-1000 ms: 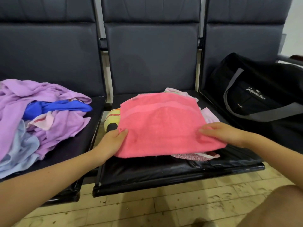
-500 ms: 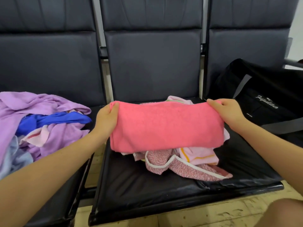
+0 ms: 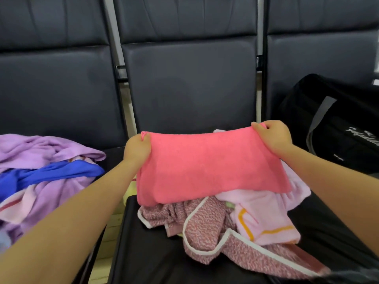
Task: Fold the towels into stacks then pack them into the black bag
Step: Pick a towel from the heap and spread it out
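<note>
hands first: our left hand (image 3: 137,149) and right hand (image 3: 273,136) each pinch an upper corner of the folded coral-pink terry towel (image 3: 209,167), held stretched above the middle black padded seat (image 3: 155,257). its lower edge touches a loose heap of a speckled pink cloth with white trim (image 3: 205,226) and a pale pink towel with orange stripe (image 3: 264,218). we judge the fold could slip or snag that heap if we lower it carelessly; the black duffel bag with grey strap (image 3: 340,128) sits on the right seat.
</note>
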Motion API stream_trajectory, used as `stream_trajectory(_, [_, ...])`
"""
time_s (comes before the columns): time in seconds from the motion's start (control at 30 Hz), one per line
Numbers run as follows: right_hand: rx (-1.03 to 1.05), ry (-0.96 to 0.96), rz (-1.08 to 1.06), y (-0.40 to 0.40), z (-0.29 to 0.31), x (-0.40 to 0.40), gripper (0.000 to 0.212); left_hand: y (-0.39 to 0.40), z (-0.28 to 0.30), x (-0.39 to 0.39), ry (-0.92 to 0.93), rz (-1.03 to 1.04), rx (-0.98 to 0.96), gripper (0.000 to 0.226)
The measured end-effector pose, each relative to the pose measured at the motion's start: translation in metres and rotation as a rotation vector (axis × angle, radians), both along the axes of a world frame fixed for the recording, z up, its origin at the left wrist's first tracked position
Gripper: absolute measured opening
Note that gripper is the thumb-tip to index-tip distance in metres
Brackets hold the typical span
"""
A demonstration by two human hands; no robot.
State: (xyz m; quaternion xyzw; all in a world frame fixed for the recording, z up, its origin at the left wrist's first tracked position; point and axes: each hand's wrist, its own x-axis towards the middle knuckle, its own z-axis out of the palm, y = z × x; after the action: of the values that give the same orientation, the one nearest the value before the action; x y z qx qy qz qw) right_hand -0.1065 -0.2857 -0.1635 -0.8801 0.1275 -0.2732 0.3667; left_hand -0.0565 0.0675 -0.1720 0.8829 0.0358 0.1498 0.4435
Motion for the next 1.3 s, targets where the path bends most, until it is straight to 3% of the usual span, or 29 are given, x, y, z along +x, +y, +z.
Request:
stream_trajectory(0.1, [0.002, 0.052, -0.037, 0.004, -0.014, 0.016, 0.051, -0.001, -0.024, 0.01, 0.088, 0.004, 0.111, 0.041])
stream_trajectory(0.23, [-0.016, 0.275, -0.025, 0.008, -0.041, 0.024, 0.045, 0.003, -0.048, 0.006, 0.071, -0.036, 0.264, 0.036])
stream_trajectory(0.37, [0.12, 0.254, -0.048, 0.007, -0.047, 0.007, 0.03, 0.006, -0.041, -0.002, 0.059, -0.058, 0.278, 0.031])
stream_trajectory(0.5, [0.166, 0.308, -0.048, -0.002, -0.042, -0.015, 0.033, 0.01, -0.028, -0.027, 0.036, -0.012, 0.367, 0.044])
stream_trajectory(0.73, [0.157, 0.357, -0.075, 0.004, -0.034, -0.05, 0.041, 0.022, -0.027, -0.06, 0.153, -0.06, 0.276, 0.015])
stream_trajectory(0.83, [0.119, 0.487, -0.062, 0.006, -0.035, -0.056, 0.052, 0.021, -0.03, -0.07, 0.277, -0.122, 0.307, 0.025])
stream_trajectory(0.9, [0.174, 0.523, -0.06, 0.006, -0.034, -0.059, 0.064, 0.018, -0.027, -0.074, 0.365, -0.117, 0.214, 0.027])
stream_trajectory(1.0, [0.458, 0.491, -0.062, 0.006, -0.028, -0.062, 0.069, 0.015, -0.023, -0.079, 0.554, -0.077, -0.33, 0.032])
stream_trajectory(1.1, [0.669, 0.396, -0.041, 0.002, -0.021, -0.062, 0.083, 0.019, -0.021, -0.079, 0.643, -0.151, -0.608, 0.034])
stream_trajectory(1.17, [0.716, 0.413, -0.009, -0.01, -0.03, -0.052, 0.097, 0.02, -0.021, -0.074, 0.651, -0.201, -0.665, 0.041])
stream_trajectory(1.3, [0.781, 0.567, 0.045, 0.005, -0.019, -0.065, 0.082, 0.007, -0.022, -0.069, 0.526, -0.145, -0.458, 0.057])
